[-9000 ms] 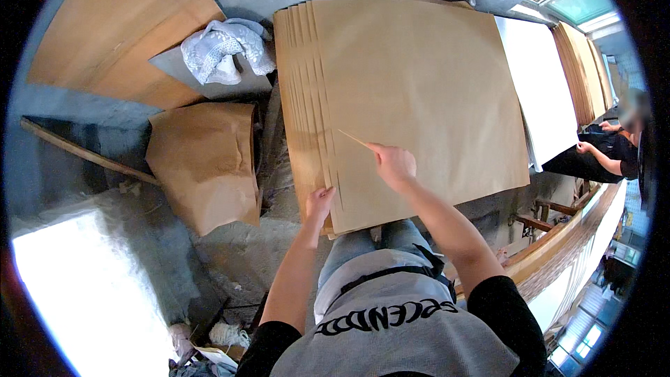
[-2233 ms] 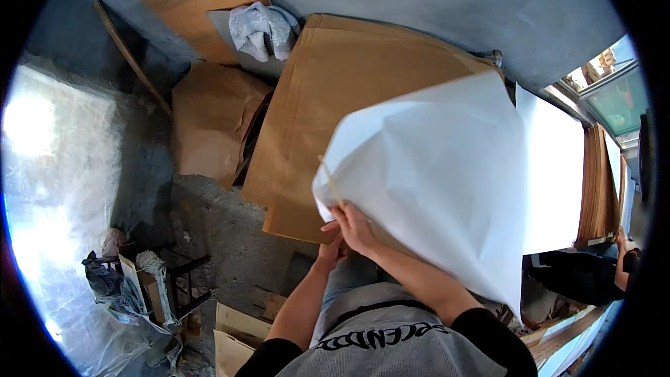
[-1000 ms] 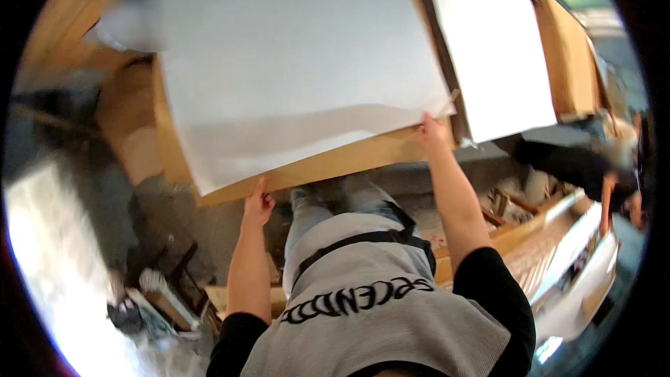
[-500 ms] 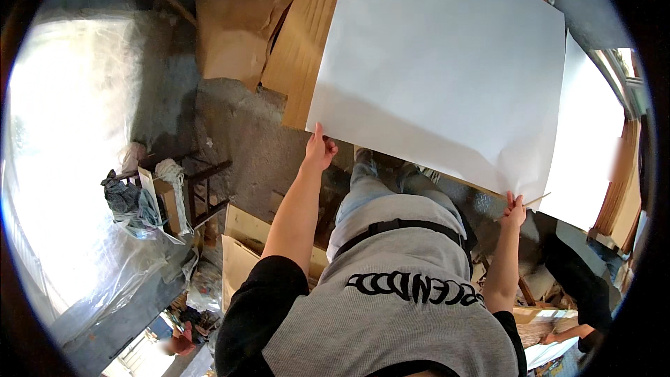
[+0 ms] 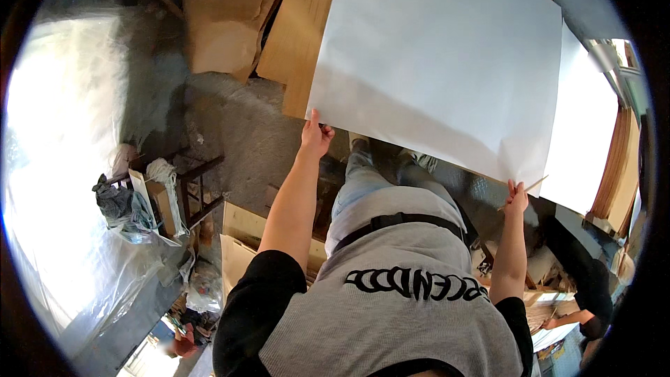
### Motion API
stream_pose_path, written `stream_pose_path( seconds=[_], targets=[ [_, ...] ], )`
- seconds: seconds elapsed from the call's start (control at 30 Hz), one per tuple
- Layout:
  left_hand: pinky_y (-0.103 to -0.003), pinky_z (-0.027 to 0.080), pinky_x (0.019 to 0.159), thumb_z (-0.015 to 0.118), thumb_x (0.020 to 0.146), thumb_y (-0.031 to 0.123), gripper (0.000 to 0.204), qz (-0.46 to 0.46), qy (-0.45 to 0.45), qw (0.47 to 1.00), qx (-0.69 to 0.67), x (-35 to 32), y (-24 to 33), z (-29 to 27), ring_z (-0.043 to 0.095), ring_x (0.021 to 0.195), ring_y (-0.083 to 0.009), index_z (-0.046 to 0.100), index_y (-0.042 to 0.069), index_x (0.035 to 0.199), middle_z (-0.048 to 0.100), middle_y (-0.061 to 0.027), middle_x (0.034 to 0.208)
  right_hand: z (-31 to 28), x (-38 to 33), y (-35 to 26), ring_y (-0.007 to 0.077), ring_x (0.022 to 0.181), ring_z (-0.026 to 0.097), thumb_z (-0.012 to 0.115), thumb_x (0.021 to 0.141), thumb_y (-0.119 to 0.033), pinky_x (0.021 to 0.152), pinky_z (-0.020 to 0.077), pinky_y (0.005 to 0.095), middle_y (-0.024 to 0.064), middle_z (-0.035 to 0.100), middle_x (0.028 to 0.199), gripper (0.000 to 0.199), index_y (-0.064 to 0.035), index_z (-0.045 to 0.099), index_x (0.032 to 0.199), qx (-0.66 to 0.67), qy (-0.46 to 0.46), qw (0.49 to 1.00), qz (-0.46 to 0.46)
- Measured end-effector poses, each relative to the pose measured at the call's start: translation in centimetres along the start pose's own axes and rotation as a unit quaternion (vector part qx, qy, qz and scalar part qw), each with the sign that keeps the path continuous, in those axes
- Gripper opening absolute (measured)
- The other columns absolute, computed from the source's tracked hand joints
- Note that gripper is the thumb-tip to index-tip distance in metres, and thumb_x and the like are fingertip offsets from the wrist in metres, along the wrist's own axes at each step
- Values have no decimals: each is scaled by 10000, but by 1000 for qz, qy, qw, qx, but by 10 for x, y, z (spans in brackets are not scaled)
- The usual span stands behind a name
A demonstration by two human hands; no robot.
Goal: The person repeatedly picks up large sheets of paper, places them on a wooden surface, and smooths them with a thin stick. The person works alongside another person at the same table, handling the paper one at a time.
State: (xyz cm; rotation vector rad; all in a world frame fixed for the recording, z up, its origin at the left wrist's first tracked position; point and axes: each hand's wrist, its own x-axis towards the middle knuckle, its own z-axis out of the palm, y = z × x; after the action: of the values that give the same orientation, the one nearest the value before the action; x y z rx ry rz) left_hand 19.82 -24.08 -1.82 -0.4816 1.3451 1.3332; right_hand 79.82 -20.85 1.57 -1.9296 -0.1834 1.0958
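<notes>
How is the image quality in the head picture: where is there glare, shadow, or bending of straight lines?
Head view: strong glare washes out the plastic sheeting at left; the white sheet shows a soft shadow along its lower part near the left hand and right hand; its straight edges curve near the dark fisheye rim.

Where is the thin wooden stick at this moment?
In the head view the thin wooden stick is at the right, in the right hand, which also pinches the lower right corner of the large white sheet.
</notes>
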Motion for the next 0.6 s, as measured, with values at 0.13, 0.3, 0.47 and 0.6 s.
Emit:
stream_pose_path(
  seconds=[0.13, 0.3, 0.47, 0.6],
  targets=[
    [-279, 375, 412, 476, 872, 316, 251, 3, 24, 1000, 15, 3, 2, 5, 421, 494, -143, 423, 73, 907, 421, -37, 658, 4, 2, 0, 138, 715, 630, 503, 857, -199, 317, 237, 192, 61, 604, 842, 162, -58, 459, 789, 4, 65, 995, 77],
    [-259, 289, 391, 468, 882, 220, 178, 48, 65, 996, 41, -20, 7, 15, 328, 489, -121, 389, 62, 865, 337, -19, 597, 17, -27, 7, 210, 632, 625, 537, 826, -254, 423, 398, 276, 106, 604, 832, 298, 33, 544, 903, -87, 109, 990, 23],
    [-265, 292, 421, 479, 879, 277, 231, 76, 54, 994, 58, -26, 9, 0, 315, 512, -121, 417, 70, 961, 361, -21, 633, 43, -70, 20, 207, 479, 588, 524, 830, -256, 425, 462, 291, 140, 603, 711, 316, 59, 546, 848, -206, 83, 974, 49],
    [-268, 304, 408, 504, 860, 311, 249, 61, 93, 991, 71, -21, 14, -9, 333, 501, -131, 412, 89, 925, 360, -26, 607, 63, -83, 31, 203, 481, 591, 519, 828, -241, 401, 459, 288, 122, 601, 693, 301, 57, 546, 857, -154, 39, 983, 96]
  ],
)
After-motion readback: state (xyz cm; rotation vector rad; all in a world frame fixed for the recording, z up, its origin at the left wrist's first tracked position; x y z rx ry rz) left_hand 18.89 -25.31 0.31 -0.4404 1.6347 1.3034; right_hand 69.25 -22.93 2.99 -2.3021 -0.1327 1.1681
